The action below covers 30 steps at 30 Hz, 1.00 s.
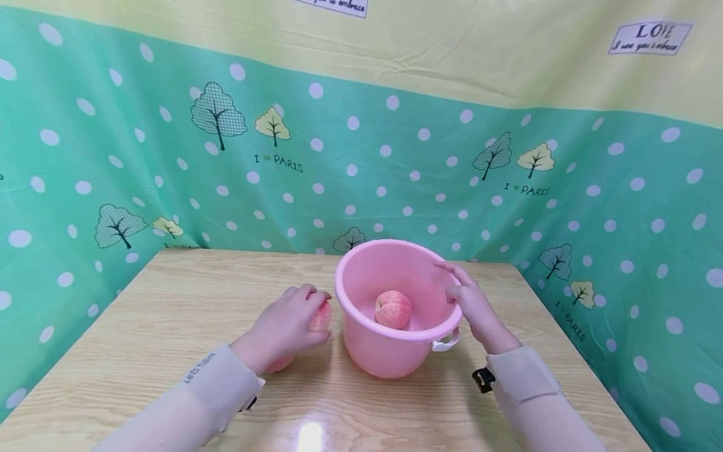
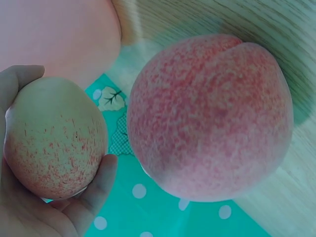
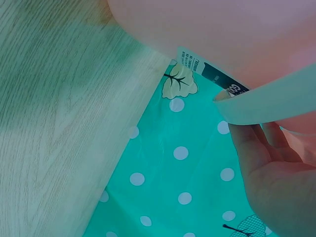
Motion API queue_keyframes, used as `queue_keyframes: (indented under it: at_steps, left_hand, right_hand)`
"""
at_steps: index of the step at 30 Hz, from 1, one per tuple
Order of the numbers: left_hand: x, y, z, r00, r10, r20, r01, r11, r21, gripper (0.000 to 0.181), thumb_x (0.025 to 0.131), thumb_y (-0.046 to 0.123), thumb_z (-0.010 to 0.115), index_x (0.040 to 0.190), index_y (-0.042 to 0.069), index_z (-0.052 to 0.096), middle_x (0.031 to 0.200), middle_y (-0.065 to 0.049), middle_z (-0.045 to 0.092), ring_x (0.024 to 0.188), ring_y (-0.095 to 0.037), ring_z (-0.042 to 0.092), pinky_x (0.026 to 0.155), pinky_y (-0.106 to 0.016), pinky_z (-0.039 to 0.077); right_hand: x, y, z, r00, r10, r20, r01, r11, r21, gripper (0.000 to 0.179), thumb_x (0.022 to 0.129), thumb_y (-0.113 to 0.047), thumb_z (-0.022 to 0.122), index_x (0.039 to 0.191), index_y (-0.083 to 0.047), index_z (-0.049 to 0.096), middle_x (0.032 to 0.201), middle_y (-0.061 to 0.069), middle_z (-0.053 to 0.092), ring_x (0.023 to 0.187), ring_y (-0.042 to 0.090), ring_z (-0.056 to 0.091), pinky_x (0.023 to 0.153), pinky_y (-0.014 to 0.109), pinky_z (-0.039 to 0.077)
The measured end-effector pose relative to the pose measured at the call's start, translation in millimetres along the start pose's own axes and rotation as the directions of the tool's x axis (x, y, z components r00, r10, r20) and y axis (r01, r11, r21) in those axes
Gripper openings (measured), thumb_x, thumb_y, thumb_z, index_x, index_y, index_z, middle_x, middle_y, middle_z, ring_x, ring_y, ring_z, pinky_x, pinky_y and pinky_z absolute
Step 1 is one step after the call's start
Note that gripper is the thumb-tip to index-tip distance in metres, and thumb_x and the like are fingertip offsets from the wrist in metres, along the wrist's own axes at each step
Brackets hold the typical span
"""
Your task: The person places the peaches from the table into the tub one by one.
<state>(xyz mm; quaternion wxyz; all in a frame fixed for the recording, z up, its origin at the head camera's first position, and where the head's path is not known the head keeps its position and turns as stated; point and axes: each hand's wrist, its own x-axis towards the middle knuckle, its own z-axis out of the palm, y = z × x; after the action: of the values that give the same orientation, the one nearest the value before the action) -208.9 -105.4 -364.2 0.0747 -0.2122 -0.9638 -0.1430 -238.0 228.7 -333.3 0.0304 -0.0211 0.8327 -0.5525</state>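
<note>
My left hand (image 1: 285, 323) grips a peach (image 1: 321, 316) just left of the pink bucket (image 1: 375, 351). In the left wrist view this held peach (image 2: 57, 140) is pale with red specks, and fingers and thumb curl round it. A second, redder peach (image 2: 210, 118) sits on the table under my left wrist, mostly hidden by the arm in the head view. One more peach (image 1: 393, 309) lies inside the bucket. At the bucket's right side my right hand (image 1: 477, 307) holds the rim, fingers reaching over its inside. The bucket leans slightly toward me.
A pale handle (image 3: 281, 98) hangs at the bucket's side, with a printed label (image 3: 212, 74) near it in the right wrist view. The wooden table (image 1: 192, 301) ends at a green dotted cloth (image 1: 350, 169) behind and at both sides.
</note>
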Motion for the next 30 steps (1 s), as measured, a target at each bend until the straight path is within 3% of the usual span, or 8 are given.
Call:
queue_keyframes:
  at_steps: [9,15,22,30]
  left_hand:
    - [0.1,-1.3,-5.7,1.000,0.018,-0.017,-0.017,0.999,0.046,0.062,0.077,0.042,0.076,0.128,0.011,0.060,0.120,-0.009,0.059,0.103,-0.026,0.054,0.082,-0.044,0.056]
    - [-0.2,-0.5,-8.4,1.000,0.013,-0.011,-0.012,0.998,0.068,0.066,0.076,0.044,0.076,0.131,0.011,0.059,0.123,-0.010,0.058,0.108,-0.028,0.054,0.083,-0.046,0.056]
    - [-2.5,0.7,-11.2,1.000,0.005,-0.018,-0.004,0.996,0.088,0.067,0.076,0.044,0.077,0.132,0.012,0.059,0.125,-0.010,0.058,0.110,-0.028,0.054,0.083,-0.047,0.057]
    - [-5.1,1.3,-17.6,0.997,0.044,-0.060,-0.037,0.993,0.114,0.063,0.076,0.042,0.076,0.128,0.012,0.057,0.121,-0.010,0.059,0.105,-0.028,0.055,0.077,-0.044,0.058]
  right_hand:
    - [1.1,1,0,1.000,0.001,-0.005,-0.001,1.000,0.004,0.074,0.078,0.002,0.040,0.150,-0.013,0.038,0.153,0.019,0.032,0.107,0.032,0.051,0.061,0.023,0.043]
    - [0.7,1,0,1.000,0.003,-0.004,-0.003,1.000,0.000,0.073,0.079,0.002,0.041,0.151,-0.014,0.038,0.152,0.020,0.034,0.089,0.026,0.056,0.059,0.023,0.043]
    - [-0.2,1,1,1.000,0.004,-0.002,-0.004,1.000,0.004,0.072,0.080,0.001,0.041,0.150,-0.013,0.038,0.152,0.017,0.034,0.106,0.031,0.052,0.064,0.024,0.042]
    - [0.5,1,1,1.000,-0.001,-0.004,0.001,1.000,0.001,0.074,0.079,0.002,0.041,0.151,-0.013,0.037,0.152,0.019,0.034,0.101,0.030,0.053,0.062,0.024,0.043]
